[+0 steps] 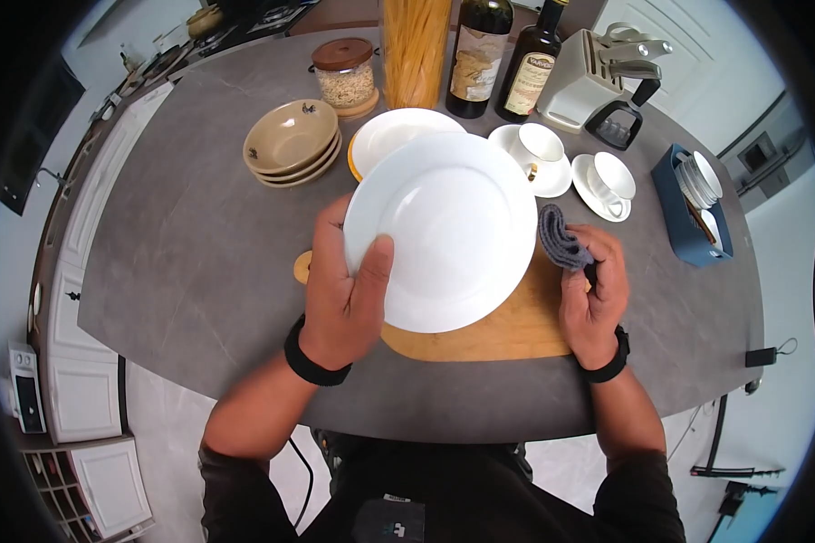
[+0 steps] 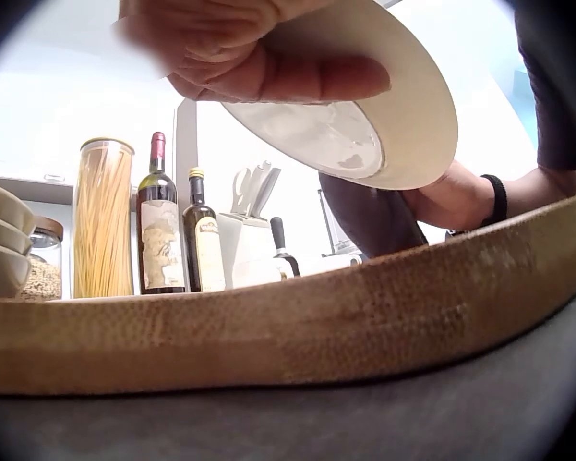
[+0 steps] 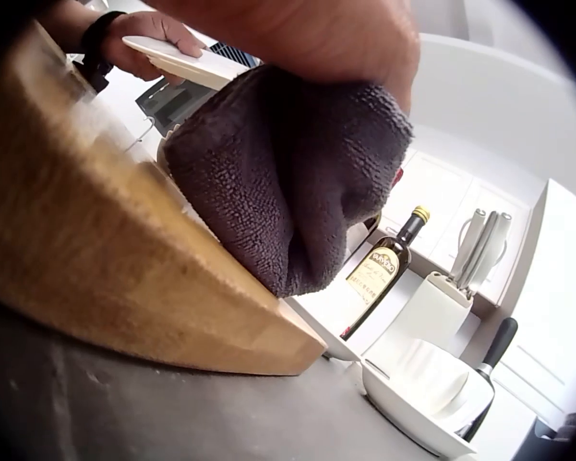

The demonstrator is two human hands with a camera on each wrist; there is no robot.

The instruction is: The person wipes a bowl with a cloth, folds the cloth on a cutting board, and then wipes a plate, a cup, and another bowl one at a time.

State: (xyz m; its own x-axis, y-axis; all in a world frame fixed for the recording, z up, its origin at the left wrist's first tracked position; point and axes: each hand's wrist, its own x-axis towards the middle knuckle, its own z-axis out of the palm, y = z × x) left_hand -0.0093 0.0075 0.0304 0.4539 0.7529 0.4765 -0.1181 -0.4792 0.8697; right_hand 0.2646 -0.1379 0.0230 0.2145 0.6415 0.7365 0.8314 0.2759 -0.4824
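Note:
A white plate (image 1: 453, 235) is held up, tilted, over the wooden board (image 1: 489, 339), its face toward the head view. The left hand (image 1: 342, 294) grips its left edge, thumb on the face and fingers behind, largely hidden. To the right of the plate, the right hand (image 1: 596, 294) holds a folded dark grey cloth (image 1: 561, 240) between thumb and fingers. The cloth (image 3: 288, 182) hangs in folds below the hand in the right wrist view. Seen from below in the left wrist view, the plate (image 2: 418, 125) stays in the left hand (image 2: 240, 48).
Behind the held plate lies another plate (image 1: 398, 127) with a yellow rim. Stacked bowls (image 1: 290, 140) stand left; two cups (image 1: 540, 145) on saucers and a blue bin (image 1: 684, 217) stand right. A jar (image 1: 344, 77), pasta container (image 1: 415, 54), bottles (image 1: 478, 59) and knife block (image 1: 575, 81) line the back.

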